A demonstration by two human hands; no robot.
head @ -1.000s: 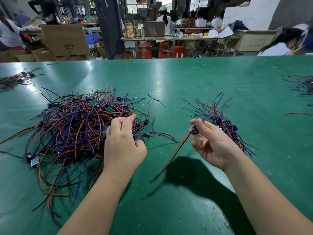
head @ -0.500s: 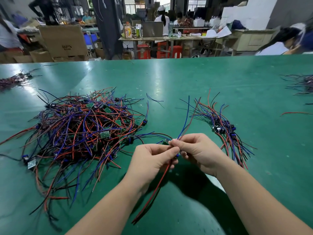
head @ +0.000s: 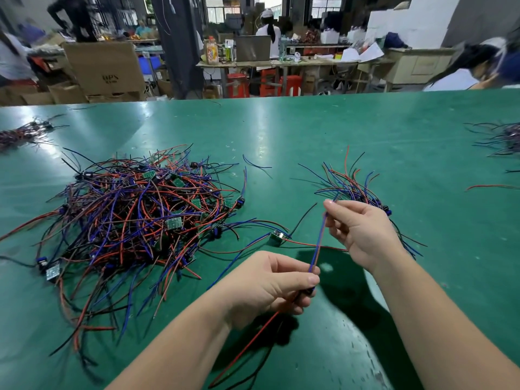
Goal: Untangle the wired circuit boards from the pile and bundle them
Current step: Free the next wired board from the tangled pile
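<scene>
Tangled pile [head: 135, 220], loose bundle [head: 351, 190], taut wires [head: 318, 246]

Bright overhead light leaves pale glare streaks on the green table [head: 309, 128] beyond the right hand [head: 363, 235]. A dark shadow lies beside the left hand [head: 267, 285]. Distant workers [head: 464, 74] blur; edges bend.

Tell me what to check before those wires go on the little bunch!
1. The left hand pinches the wires: ok.
2. The right hand pinches them higher up: ok.
3. They run straight between both hands: ok.
4. Their tails seem clear of the pile: ok; they trail toward the near edge.
5. Clear of the loose board: cannot tell; its red wire runs behind them.
6. The bundle lies just beyond the right hand, likely reachable: ok.
</scene>
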